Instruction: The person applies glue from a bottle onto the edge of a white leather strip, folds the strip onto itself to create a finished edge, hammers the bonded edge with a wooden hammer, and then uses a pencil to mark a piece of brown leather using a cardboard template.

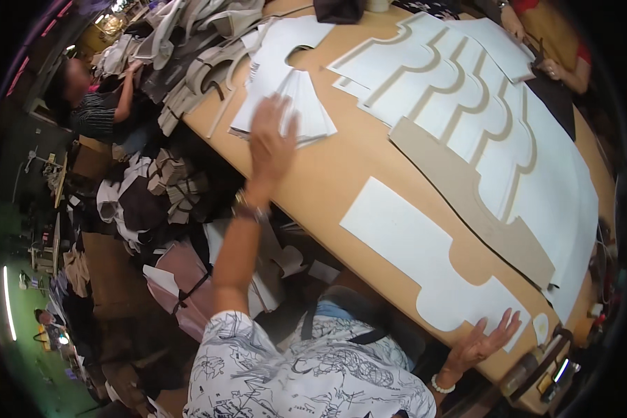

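Note:
My left hand [273, 136] is stretched out, slightly blurred, over the near edge of a fanned stack of white cut pieces [310, 104]. Its fingers are extended; whether they touch the stack I cannot tell. At the lower right, my right hand [482, 340] is open, fingers apart, beside the end of a single white curved cut piece [390, 221] lying flat on the table. Nothing is in its grasp. Beyond that piece, a long grey-beige pattern strip [477, 191] with a curved edge lies on overlapping white sheets with beige wavy bands [432, 76].
The wooden table [313, 184] slants across the view. Bundled beige pieces [205, 73] crowd its far left edge. A co-worker's hands [552, 68] with scissors work at the far right. Another person [94, 104] stands at left. Tools [543, 362] sit at the near right corner.

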`<state>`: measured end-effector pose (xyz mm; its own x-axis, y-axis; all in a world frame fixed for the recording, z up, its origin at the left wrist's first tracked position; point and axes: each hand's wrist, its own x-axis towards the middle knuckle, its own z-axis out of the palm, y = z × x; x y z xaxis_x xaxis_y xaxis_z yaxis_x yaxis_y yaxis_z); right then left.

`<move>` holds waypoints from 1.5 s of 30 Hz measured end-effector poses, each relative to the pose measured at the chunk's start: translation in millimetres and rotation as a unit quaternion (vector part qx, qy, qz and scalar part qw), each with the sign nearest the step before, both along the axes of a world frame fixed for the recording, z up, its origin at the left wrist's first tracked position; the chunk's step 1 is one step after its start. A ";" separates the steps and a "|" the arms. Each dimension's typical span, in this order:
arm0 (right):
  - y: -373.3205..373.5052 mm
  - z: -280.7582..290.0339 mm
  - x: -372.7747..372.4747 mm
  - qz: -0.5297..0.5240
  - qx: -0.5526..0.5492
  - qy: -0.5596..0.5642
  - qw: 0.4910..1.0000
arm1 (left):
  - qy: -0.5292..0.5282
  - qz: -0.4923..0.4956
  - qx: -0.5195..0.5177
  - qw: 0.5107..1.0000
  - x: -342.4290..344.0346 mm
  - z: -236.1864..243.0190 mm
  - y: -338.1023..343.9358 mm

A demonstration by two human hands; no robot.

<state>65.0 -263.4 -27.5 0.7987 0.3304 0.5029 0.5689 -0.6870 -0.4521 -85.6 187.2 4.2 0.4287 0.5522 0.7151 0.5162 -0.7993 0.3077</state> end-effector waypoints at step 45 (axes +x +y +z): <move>-101.4 22.9 2.6 -0.195 -0.027 -0.181 0.964 | 0.008 -0.407 -0.461 0.788 80.9 48.2 -143.9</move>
<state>67.6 -364.8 -4.5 0.6428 0.0736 0.7625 0.3766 -0.8971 -0.2309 -4.7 43.3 52.4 0.9143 0.3716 0.1608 -0.0422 -0.3077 0.9506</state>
